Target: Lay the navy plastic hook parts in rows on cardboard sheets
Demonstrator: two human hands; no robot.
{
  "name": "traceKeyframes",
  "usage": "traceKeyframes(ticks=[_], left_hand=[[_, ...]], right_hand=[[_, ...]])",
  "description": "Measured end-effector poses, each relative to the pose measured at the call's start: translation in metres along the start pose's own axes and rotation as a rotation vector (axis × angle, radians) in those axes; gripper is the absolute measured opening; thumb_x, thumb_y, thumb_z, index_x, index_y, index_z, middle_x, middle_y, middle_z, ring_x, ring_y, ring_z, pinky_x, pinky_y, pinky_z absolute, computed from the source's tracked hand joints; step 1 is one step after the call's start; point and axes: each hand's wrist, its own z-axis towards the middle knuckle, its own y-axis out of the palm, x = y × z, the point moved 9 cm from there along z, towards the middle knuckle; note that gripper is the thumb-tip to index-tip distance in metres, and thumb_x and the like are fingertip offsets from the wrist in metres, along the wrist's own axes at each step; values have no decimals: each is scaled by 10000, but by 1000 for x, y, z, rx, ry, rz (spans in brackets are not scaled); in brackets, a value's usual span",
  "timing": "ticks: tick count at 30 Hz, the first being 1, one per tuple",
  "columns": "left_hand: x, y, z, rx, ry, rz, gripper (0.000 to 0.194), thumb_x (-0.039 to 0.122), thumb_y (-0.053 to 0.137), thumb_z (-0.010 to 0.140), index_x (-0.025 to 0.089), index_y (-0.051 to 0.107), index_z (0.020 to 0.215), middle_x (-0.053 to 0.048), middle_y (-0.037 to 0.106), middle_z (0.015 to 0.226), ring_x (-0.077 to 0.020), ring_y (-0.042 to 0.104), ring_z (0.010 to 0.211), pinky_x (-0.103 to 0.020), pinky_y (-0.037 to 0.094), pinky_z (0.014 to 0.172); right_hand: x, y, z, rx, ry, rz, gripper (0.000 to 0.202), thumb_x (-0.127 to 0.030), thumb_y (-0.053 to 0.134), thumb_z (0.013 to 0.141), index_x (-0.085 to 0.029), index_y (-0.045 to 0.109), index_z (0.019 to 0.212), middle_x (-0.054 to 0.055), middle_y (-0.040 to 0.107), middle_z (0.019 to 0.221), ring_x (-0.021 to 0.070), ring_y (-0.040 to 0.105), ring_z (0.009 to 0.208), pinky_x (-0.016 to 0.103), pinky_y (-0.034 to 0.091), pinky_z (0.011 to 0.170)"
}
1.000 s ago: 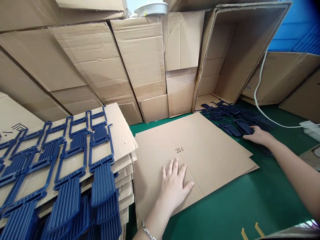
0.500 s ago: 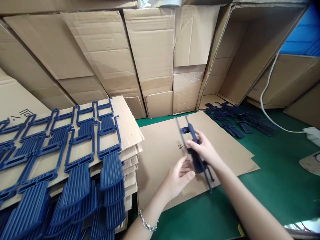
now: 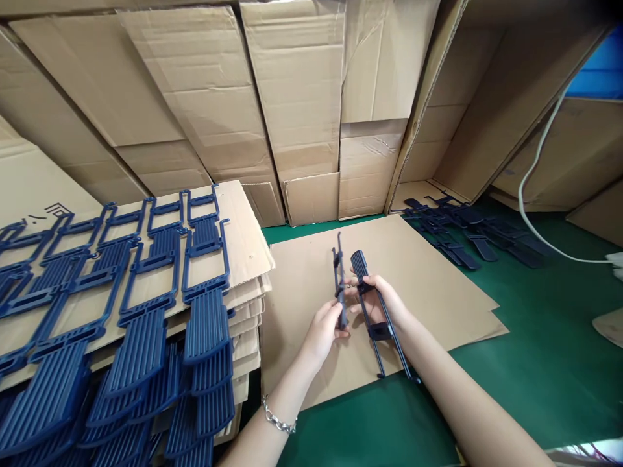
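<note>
My left hand (image 3: 324, 331) is closed on a dark blue plastic frame part (image 3: 339, 279), held nearly edge-on with its thin legs pointing away from me. Beside it, my right hand (image 3: 384, 301) grips a second dark blue plastic frame part (image 3: 381, 332), its ribbed paddle end at the top and its two legs pointing toward me. A narrow gap separates the two parts. Both are above a flat cardboard sheet (image 3: 302, 285) on the green table (image 3: 360, 428). The fingers of my right hand are partly hidden behind its part.
At left, rows of similar blue parts (image 3: 204, 324) lie on a stack of cardboard sheets (image 3: 248, 227). More dark parts (image 3: 462, 227) are piled at the right, by an open cardboard box (image 3: 428, 130). A white cable (image 3: 528, 194) hangs at far right. Cardboard panels (image 3: 296, 91) stand behind.
The parts, together in my right hand before, are now apart, one in each hand. My left hand has closed on one. The right-hand part now shows its ribbed end at the top.
</note>
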Motion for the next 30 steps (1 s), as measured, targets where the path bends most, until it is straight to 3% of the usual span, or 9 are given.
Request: traceKeyframes(ticks=[3, 6, 9, 12, 15, 17, 19, 24, 30], left_hand=[[1, 0, -1, -29, -15, 176, 428, 518, 426, 818, 142, 537, 990, -16, 537, 705, -106, 533, 541, -236, 467, 548], [8, -8, -7, 14, -10, 475, 390, 493, 379, 841, 154, 567, 880, -21, 517, 605, -162, 540, 515, -297, 458, 538], [27, -20, -19, 164, 54, 799, 312, 408, 421, 835, 133, 568, 825, -109, 560, 695, -304, 585, 751, -445, 442, 699], [42, -19, -33, 267, 146, 995, 384, 357, 468, 819, 110, 507, 1110, -215, 539, 1049, -396, 469, 1066, -558, 344, 859], [33, -1, -38, 114, 168, 1213, 713, 508, 548, 750, 296, 259, 1367, -139, 224, 1437, -431, 147, 1294, -693, 154, 929], [15, 7, -38, -49, 98, 1344, 909, 681, 562, 633, 384, 145, 1384, -63, -12, 1494, -467, -88, 1294, -769, 12, 869], [2, 8, -36, -139, 46, 1382, 1027, 769, 546, 539, 403, 89, 1382, -35, -148, 1476, -474, -218, 1246, -778, -51, 837], [0, 14, -23, -231, 40, 1384, 1026, 731, 569, 533, 428, 63, 1372, 8, -231, 1444, -440, -302, 1205, -755, -97, 843], [1, 40, -18, -326, 98, 1375, 1154, 812, 574, 418, 405, 79, 1378, 21, -200, 1446, -434, -295, 1219, -750, -130, 838]], right_hand=[[6, 12, -4, -77, 14, -51, 374, -277, 591, 677, -203, 412, 997, 52, 569, 946, 179, 587, 785, 262, 520, 469], [12, 9, -4, -46, 40, -98, 404, -232, 626, 665, -211, 404, 1002, 23, 565, 868, 149, 585, 702, 257, 522, 492], [16, -9, 0, 68, 84, -84, 320, -217, 621, 689, -196, 426, 942, -1, 542, 759, 125, 561, 603, 269, 519, 494], [16, -24, 4, 138, 124, -46, 216, -244, 589, 728, -169, 440, 866, 5, 524, 702, 110, 532, 539, 249, 498, 455], [4, -31, 3, 179, 115, -1, 177, -276, 555, 758, -169, 440, 839, -2, 511, 676, 95, 517, 515, 223, 489, 461], [-8, -35, 0, 214, 101, 37, 144, -285, 510, 783, -181, 436, 850, -9, 508, 662, 94, 513, 503, 223, 487, 468], [-22, -38, -4, 245, 93, 83, 120, -285, 460, 799, -192, 440, 872, -5, 510, 648, 110, 516, 500, 240, 484, 466], [-47, -44, -12, 286, 39, 144, 145, -280, 424, 795, -196, 457, 908, 8, 513, 640, 120, 508, 493, 239, 465, 456], [-48, -45, -12, 279, 28, 140, 120, -276, 398, 827, -190, 456, 887, 14, 513, 636, 125, 506, 496, 244, 465, 470]])
